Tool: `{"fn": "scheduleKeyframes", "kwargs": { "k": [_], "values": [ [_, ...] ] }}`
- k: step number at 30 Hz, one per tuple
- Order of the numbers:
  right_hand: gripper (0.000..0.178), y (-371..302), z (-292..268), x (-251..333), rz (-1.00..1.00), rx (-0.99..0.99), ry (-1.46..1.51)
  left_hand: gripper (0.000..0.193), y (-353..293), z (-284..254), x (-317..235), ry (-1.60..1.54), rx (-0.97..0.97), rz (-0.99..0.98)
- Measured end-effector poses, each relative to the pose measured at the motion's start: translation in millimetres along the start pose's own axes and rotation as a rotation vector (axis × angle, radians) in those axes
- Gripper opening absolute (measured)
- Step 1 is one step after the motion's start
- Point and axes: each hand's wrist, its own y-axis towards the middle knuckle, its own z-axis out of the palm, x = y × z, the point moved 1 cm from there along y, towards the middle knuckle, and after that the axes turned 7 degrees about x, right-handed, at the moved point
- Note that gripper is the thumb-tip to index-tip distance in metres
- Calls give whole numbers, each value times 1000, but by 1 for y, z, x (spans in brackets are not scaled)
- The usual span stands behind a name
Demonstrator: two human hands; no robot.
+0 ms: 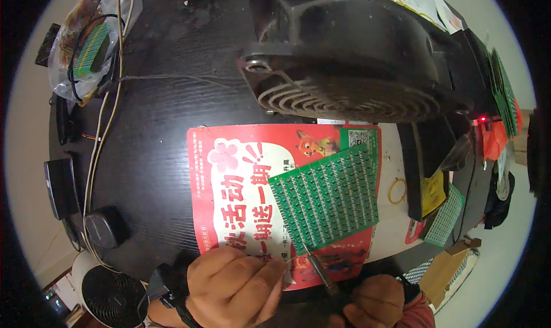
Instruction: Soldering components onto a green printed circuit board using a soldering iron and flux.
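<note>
A green circuit board panel (327, 199), covered with rows of small parts, lies tilted on a red and white printed sheet (206, 213). My right hand (376, 299), at the lower right, is closed round the dark handle of a soldering iron (319, 269). The iron's metal tip meets the panel's near left corner. Just left of it, my left hand (235, 285) is closed, fingertips pinching a thin solder wire (293, 258) that runs toward the tip. The fingers partly hide the wire. A dark strap with a black block is on my left wrist.
A large black fan (356, 58) with a round grille stands behind the panel. More green boards (447, 213) lean at right, near a yellow rubber band (397, 190). Cables (94, 155), a black box-shaped item (106, 227) and a plastic bag (86, 52) with boards are at left.
</note>
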Motion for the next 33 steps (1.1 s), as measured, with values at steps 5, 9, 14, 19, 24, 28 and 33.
{"fn": "scheduleKeyframes", "kwargs": {
  "k": [5,9,14,19,24,28,33],
  "values": [
    [39,-1,1,-1,5,3,1,23,1,1,1,31,-3,35],
    [39,-2,1,1,2,2,5,24,1,2,1,22,-10,34],
    [39,-3,0,1,5,-3,-14,23,3,1,1,9,4,33],
    [39,-2,2,0,-4,-4,-2,22,2,0,-2,36,-5,9],
    [39,-2,2,-1,-1,-6,-4,23,2,-1,0,15,-16,9],
    [39,-3,1,0,2,-9,-9,24,1,0,1,-1,19,18],
    [39,0,2,-5,9,-6,-13,26,4,4,2,23,21,23]
  ]
}}
